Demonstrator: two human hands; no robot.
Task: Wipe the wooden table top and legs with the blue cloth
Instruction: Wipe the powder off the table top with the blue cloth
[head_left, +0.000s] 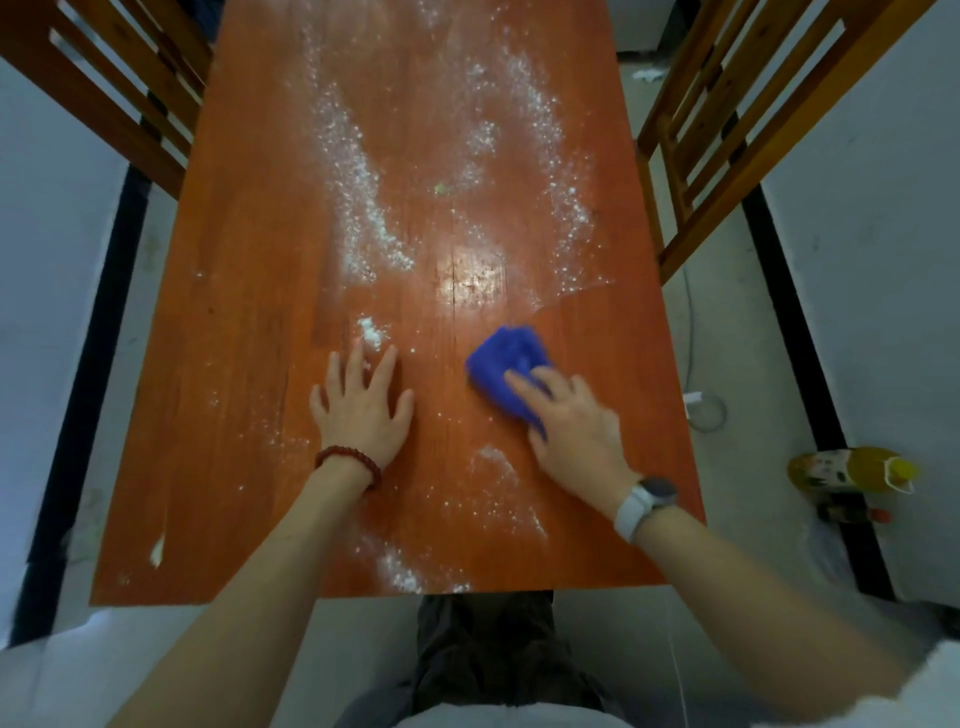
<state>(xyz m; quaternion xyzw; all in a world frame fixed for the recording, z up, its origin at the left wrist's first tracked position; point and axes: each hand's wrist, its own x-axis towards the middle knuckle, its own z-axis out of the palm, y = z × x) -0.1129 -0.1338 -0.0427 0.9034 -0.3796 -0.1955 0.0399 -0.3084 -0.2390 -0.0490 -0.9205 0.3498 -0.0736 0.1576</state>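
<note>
The reddish wooden table top (249, 291) stretches away from me, streaked with white powder down its middle and right side. A bunched blue cloth (501, 366) lies on the near right part of the top. My right hand (574, 426) presses down on the cloth's near edge, fingers laid over it; the hand is blurred. My left hand (361, 402) rests flat on the wood with its fingers spread, just below a small powder clump (371, 332). The wood to the right of the cloth looks free of powder. The table legs are hidden.
Wooden chairs stand at the far left (109, 88) and far right (727, 135) of the table. A yellow bottle (852, 470) lies on the floor at the right, beside a white cable (704, 410). A small greenish speck (441, 188) sits mid-table.
</note>
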